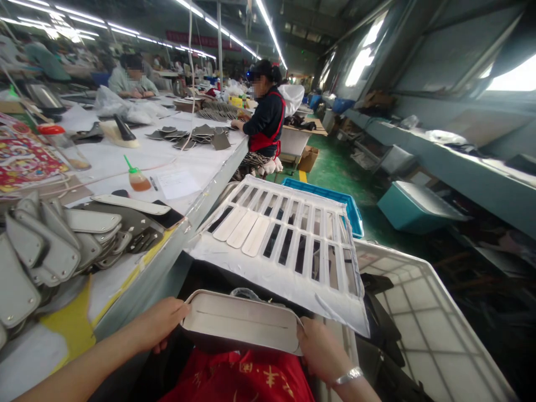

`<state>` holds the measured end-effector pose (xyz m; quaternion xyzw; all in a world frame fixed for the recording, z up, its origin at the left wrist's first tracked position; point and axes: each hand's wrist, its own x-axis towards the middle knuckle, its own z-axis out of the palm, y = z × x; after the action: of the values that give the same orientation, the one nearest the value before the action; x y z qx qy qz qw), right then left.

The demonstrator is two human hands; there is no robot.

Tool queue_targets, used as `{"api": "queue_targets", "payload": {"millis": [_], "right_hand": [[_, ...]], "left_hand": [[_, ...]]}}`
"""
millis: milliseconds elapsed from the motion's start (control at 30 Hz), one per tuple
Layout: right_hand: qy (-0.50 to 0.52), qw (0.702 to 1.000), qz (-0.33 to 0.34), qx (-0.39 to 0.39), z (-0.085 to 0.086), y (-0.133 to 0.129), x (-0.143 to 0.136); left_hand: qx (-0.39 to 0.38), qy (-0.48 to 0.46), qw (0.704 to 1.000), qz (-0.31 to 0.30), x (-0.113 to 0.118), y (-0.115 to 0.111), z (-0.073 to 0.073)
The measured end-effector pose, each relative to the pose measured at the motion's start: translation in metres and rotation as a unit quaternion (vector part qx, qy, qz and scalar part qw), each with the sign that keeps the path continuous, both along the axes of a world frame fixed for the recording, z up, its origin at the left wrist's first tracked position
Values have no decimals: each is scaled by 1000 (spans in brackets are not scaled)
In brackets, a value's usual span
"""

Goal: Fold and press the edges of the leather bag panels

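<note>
Low in front of my red apron (247, 377), both hands grip a cream oblong bag piece (238, 321) with rounded ends, dark sides and a thin line along its face. My left hand (165, 321) is closed on its left end, thumb on the rim. At the right end my right hand (320, 343), with a silver bracelet on the wrist, pinches the edge. Just beyond lies a white slotted frame (314, 285) holding three cream oblong panels (238, 229) side by side. Something clear and shiny behind the bag piece is mostly hidden.
Grey rounded panels with metal studs (58, 257) are heaped on the table (176, 120) to my left. A glue bottle (138, 178) stands there. At right are a white crate (422, 312) with dark pieces and a blue crate (355, 215). A co-worker (266, 111) is ahead.
</note>
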<state>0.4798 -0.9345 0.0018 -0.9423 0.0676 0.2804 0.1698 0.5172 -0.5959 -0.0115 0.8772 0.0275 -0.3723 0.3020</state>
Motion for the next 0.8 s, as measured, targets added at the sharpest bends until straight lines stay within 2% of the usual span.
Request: {"api": "queue_targets", "payload": {"millis": [67, 133, 200, 333, 400, 467, 533, 567, 600, 667, 733, 800], "right_hand": [[-3, 1000, -1, -2, -1, 0, -1], [-1, 1000, -2, 4, 0, 0, 1], [4, 1000, 1, 10, 2, 0, 2], [-3, 1000, 3, 24, 2, -3, 3], [-6, 999, 0, 41, 2, -6, 0], [-11, 999, 1, 50, 1, -7, -5], [-20, 999, 1, 41, 1, -7, -8], [-23, 999, 2, 28, 2, -6, -10], [-23, 1000, 2, 13, 3, -5, -10], [-16, 1000, 3, -18, 6, -2, -11], [-9, 999, -3, -39, 11, 0, -12], [-11, 999, -9, -45, 16, 0, -13]], "left_hand": [[73, -54, 992, -88, 7, -3, 10], [113, -105, 978, -141, 13, -8, 17], [124, -130, 972, -149, 16, -11, 17], [126, -152, 972, -128, 5, -13, 6], [75, -142, 984, -79, -4, -11, 1], [-42, -79, 995, 33, -11, -8, -2], [-166, 2, 974, 157, -14, -6, -3], [-206, 30, 959, 193, -14, -5, -4], [-219, 40, 954, 200, -13, -4, -5], [-183, 21, 971, 155, -11, -3, -6], [-93, -33, 993, 72, -9, -3, -8], [-10, -91, 996, -7, -8, -3, -8]]}}
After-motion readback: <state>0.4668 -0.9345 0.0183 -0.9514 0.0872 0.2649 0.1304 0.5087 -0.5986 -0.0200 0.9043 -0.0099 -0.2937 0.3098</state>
